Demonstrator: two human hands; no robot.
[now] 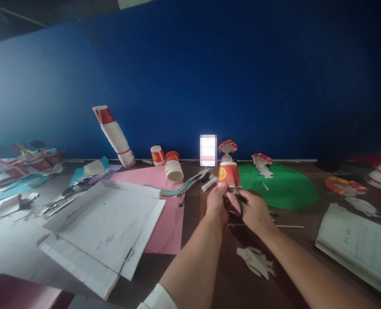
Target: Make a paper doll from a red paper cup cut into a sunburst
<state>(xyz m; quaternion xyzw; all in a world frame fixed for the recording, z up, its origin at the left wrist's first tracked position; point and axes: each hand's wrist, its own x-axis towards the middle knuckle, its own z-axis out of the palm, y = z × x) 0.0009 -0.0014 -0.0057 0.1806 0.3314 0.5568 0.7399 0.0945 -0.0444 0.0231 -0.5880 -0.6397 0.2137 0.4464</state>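
Note:
My left hand (218, 204) is closed at the lower edge of a red and white paper cup (229, 172) with a yellow print, its narrower end up. My right hand (253, 210) is closed around dark-handled scissors (240, 207); their blades point upward against the right part of the cup. Whether the blades cut into it, I cannot tell. Just behind the cup rises a paper figure (228, 149) with red and white curled hair. Below my hands, a cut-out paper piece (256, 262) lies on the dark tabletop.
A leaning stack of paper cups (115, 135), a small cup (158, 155) and a tipped stack (173, 169) stand left. Nearer lie pink paper (174, 223) and a white cardboard tray (103, 231). Green paper (287, 186), a thin stick (288, 226) and an open notebook (361, 249) lie right.

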